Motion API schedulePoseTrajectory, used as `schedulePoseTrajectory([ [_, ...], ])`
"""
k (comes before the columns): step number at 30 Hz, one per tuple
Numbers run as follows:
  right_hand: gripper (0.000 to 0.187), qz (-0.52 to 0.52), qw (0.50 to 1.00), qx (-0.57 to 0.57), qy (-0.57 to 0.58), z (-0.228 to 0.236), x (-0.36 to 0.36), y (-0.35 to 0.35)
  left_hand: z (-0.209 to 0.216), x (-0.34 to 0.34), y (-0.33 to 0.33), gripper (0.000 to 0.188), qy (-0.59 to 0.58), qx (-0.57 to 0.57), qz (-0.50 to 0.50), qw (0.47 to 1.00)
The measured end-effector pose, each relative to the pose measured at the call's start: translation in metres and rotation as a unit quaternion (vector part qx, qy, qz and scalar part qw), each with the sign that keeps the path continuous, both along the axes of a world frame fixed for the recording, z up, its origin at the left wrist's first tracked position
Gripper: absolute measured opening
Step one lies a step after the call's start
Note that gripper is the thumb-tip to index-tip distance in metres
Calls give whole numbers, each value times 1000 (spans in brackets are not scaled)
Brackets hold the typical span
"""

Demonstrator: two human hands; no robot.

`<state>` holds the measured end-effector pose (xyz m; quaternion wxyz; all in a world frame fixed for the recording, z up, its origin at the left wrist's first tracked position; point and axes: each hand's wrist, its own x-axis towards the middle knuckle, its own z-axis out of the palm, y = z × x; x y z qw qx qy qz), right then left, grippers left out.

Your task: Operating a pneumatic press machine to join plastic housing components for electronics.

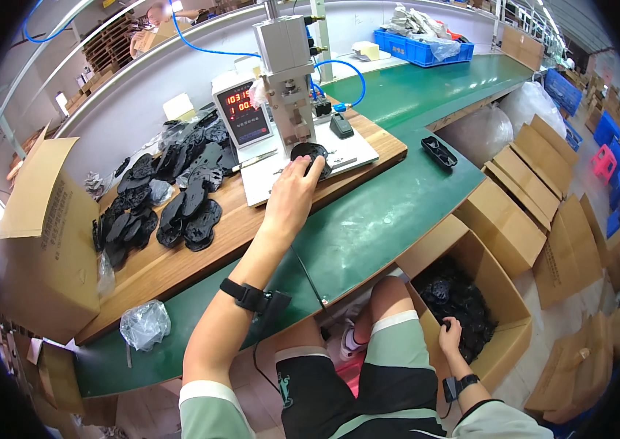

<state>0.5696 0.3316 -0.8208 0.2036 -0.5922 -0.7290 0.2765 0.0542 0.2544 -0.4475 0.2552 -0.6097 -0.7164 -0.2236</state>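
A green bench [368,234] is holding a wooden board [233,219], a crumpled plastic bag [145,325], a black part [439,151] and a blue crate [431,51]; the board is carrying a press [286,47] and black pieces [193,205].

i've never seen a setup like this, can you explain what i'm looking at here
There is one picture, from a camera worn on a person's head, looking down; the fisheye lens bends straight edges. No robot here: the hands are the person's own.

The left hand has its fingers on a black piece at the foot of an upright metal bench machine. Beside that stands a display box with red lit digits.

The machine stands on a wooden board, with loose black parts heaped to its left. The board lies on a green tabletop.

The right hand is down in an open cardboard box of black parts; whether it grips one is unclear.
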Motion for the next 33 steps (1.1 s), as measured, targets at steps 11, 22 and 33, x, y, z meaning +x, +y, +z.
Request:
schedulePoseTrajectory([
  [11,35,226,888,301,264,277,-188,-49,-4,5,-4,47,-38,38,-3,999],
  [22,49,360,807,448,140,372,-417,21,3,10,-3,67,-129,30,42,990],
  [33,31,389,800,433,147,383,-420,34,-31,-23,-141,52,78,-61,489,867],
])
